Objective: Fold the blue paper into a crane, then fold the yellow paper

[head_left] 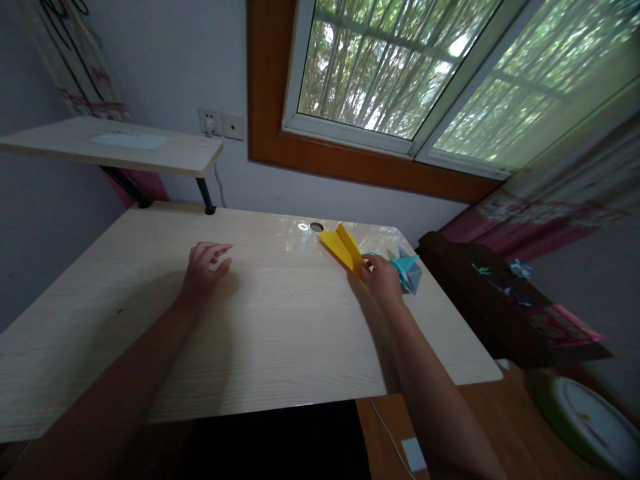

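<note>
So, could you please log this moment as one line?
right hand: holding yellow paper plane | left hand: resting on desk, loosely curled | blue origami: beside right hand

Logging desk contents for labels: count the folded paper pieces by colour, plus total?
Yellow: 1, folded paper plane, held at its near end by the right hand.
Blue: 1, folded paper piece, beside that hand.
Total: 2.
Left hand rests on the desk, holding nothing.
</note>
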{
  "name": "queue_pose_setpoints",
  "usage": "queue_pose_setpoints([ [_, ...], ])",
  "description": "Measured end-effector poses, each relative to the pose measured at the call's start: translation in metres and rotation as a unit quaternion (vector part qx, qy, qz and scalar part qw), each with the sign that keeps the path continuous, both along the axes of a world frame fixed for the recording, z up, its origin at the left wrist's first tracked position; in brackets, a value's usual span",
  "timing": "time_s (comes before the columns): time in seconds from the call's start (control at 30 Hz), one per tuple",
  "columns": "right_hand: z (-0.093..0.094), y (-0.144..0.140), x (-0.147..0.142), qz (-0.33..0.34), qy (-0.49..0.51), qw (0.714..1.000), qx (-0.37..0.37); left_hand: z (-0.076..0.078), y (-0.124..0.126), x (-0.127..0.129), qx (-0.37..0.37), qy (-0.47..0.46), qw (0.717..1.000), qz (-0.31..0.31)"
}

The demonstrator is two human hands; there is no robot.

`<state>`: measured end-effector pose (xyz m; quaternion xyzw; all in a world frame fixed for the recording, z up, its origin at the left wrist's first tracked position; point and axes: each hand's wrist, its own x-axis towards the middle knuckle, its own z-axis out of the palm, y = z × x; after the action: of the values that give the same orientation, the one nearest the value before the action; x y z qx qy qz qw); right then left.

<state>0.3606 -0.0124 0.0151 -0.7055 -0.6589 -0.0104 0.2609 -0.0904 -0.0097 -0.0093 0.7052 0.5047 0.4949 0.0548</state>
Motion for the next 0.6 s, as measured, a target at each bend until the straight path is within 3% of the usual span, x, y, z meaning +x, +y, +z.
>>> queue_pose_setpoints([
  [0.1, 0.001, 0.0, 0.018, -0.046, -0.001, 0.999, 0.015, -0.001, 0.001, -0.002, 0.003, 0.003, 1.0, -0.003],
  [0.4, -0.014, -0.004, 0.02, -0.012, -0.016, 0.999, -0.041, -0.002, 0.003, -0.002, -0.004, 0.005, 1.0, -0.001],
  [0.6, -0.021, 0.0, 0.03, -0.063, -0.065, 0.995, -0.043, -0.001, 0.002, -0.002, -0.002, 0.011, 1.0, -0.001],
])
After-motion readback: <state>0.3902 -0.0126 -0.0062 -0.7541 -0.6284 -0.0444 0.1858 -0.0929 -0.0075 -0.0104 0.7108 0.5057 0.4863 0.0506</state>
